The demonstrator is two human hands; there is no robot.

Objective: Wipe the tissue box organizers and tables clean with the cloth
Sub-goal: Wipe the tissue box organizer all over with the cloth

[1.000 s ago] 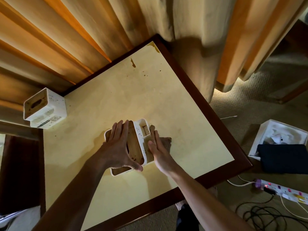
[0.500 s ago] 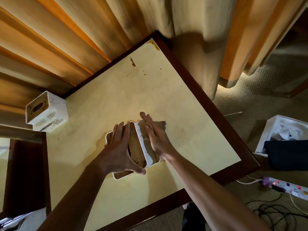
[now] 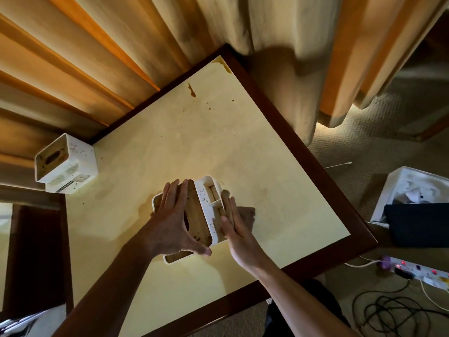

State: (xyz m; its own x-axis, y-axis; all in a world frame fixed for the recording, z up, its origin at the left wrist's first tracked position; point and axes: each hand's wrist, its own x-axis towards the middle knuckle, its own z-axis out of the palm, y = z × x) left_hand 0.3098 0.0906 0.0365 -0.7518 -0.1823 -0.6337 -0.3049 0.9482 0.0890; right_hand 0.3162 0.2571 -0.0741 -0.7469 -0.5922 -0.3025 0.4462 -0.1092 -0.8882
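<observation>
A white tissue box organizer point(image 3: 206, 203) with a wooden lid stands on the cream table point(image 3: 267, 171), near its front. My left hand point(image 3: 175, 222) lies flat over the wooden lid, thumb hooked on the near end. My right hand point(image 3: 237, 227) presses a brown cloth point(image 3: 245, 214) flat against the organizer's right side, fingers straight. A second white organizer point(image 3: 65, 164) stands at the table's far left corner, speckled with dark spots. Brown stains mark the tabletop toward the far corner.
Curtains hang close behind the table. On the carpet at the right are a white box point(image 3: 410, 188) with a dark cloth point(image 3: 418, 224) over it, a power strip point(image 3: 418, 271) and tangled cables point(image 3: 393, 312). A dark wooden piece point(image 3: 36, 251) adjoins the table's left.
My right hand with the cloth slid forward along the organizer's right side, then back toward me. My left hand stayed on the lid.
</observation>
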